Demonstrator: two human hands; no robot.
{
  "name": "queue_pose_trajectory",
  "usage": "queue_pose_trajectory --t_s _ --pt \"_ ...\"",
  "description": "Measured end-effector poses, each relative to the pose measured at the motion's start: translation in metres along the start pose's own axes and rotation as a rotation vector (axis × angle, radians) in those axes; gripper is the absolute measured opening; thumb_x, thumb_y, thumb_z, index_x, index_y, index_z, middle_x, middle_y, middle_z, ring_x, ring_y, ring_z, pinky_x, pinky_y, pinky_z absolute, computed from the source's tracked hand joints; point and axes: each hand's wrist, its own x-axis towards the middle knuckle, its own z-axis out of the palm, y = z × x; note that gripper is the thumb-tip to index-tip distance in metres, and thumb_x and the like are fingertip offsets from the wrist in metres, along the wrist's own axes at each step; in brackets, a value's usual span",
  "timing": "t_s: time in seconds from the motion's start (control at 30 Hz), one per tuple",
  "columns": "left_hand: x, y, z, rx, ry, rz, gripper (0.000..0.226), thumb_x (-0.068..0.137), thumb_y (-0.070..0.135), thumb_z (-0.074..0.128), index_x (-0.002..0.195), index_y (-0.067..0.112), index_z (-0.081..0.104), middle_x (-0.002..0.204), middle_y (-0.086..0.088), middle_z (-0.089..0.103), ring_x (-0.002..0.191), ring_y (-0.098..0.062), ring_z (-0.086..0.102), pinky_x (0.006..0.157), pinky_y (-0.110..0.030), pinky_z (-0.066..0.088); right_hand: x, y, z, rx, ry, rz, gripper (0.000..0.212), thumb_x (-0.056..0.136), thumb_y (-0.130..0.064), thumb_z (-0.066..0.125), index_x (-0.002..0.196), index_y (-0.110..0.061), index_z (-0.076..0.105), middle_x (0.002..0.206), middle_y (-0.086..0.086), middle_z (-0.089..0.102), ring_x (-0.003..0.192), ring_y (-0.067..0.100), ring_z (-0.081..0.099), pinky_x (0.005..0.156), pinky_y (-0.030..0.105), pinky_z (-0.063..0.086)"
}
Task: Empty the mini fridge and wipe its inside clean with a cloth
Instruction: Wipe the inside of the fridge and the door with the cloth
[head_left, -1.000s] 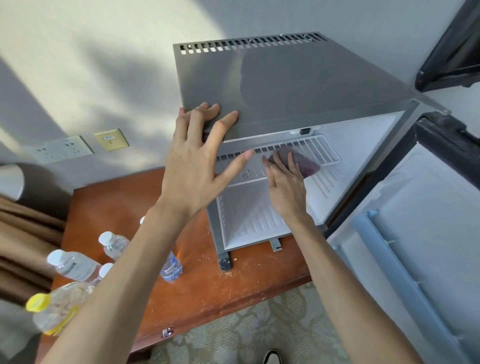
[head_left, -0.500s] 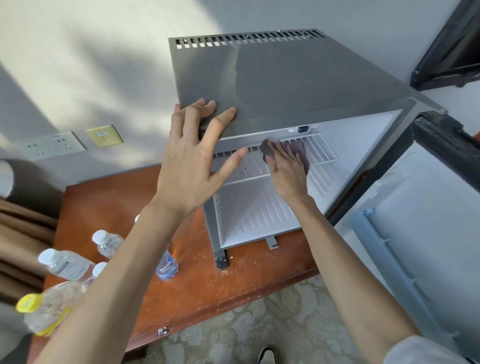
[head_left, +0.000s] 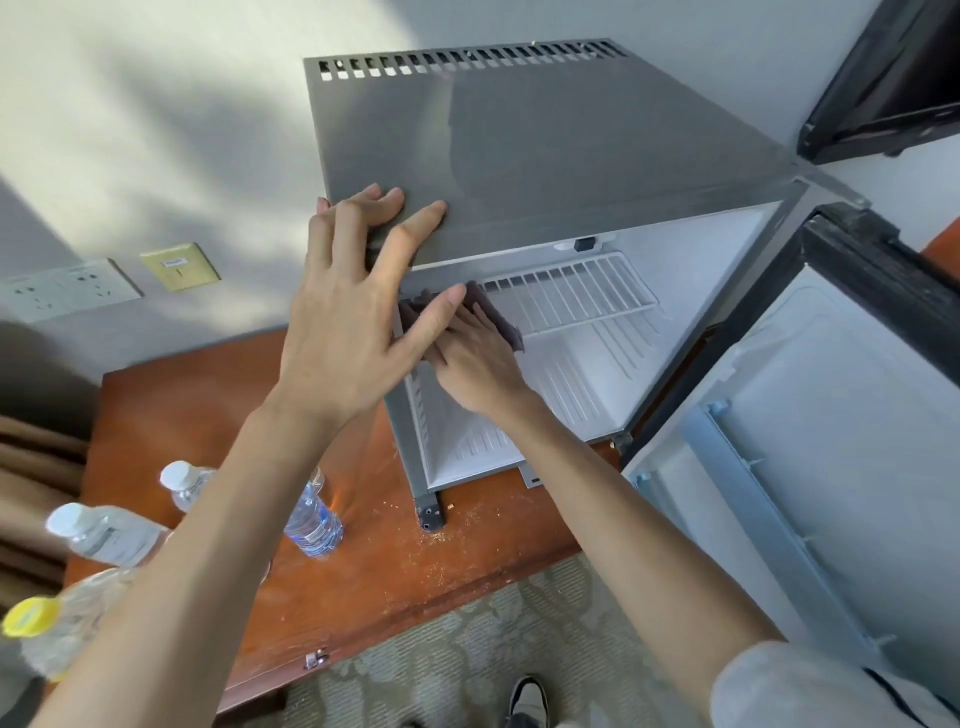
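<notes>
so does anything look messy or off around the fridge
Yes: pale crumb-like specks are scattered over the wooden table, just in front of the mini fridge and around its dark front foot. They look like loose debris on an otherwise smooth top. Nothing else stands out.

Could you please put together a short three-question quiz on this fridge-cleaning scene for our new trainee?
1. True or false: the left hand rests on the top of the mini fridge.
2. What does the right hand press on inside the fridge? A) a sponge B) a dark cloth C) a brush
3. Fill the gap: the water bottles sit outside the fridge, on the wooden ____.
Key: 1 true; 2 B; 3 table.
</notes>
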Motion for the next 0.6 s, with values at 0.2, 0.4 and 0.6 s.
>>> queue_pose_trajectory --t_s 0.2,0.4,0.6 --pt "0.000 0.002 0.005 0.003 0.026 -0.012 0.058 0.107 0.049 0.058 0.149 0.010 0.055 0.136 -0.027 0.052 0.138 -0.042 0.044 0.116 -0.064 0.039 -0.042 0.007 -0.005 -0.016 0.181 -0.045 0.040 0.106 -0.033 0.040 0.137 -0.018 0.060 0.141 0.005 0.060 0.137 0.027 0.050 0.118 0.043 0.031" --pt "0.001 0.002 0.003 0.010 0.014 -0.007 0.058 0.108 0.048 0.057 0.149 0.008 0.054 0.135 -0.031 0.051 0.136 -0.047 0.046 0.119 -0.056 0.039 -0.010 -0.004 0.000 0.067 0.306 0.031 0.035 0.099 -0.027 0.047 0.115 -0.010 0.073 0.118 0.010 0.072 0.115 0.031 0.065 0.104 0.040 0.043" --pt "0.001 0.003 0.006 0.013 0.038 -0.016 0.056 0.107 0.045 0.060 0.146 0.006 0.057 0.132 -0.032 0.052 0.133 -0.048 0.048 0.119 -0.056 0.039 -0.120 -0.002 0.005 0.612 0.349 0.395 0.037 0.108 -0.035 0.036 0.122 -0.018 0.065 0.119 -0.010 0.068 0.113 0.010 0.065 0.098 0.027 0.054"
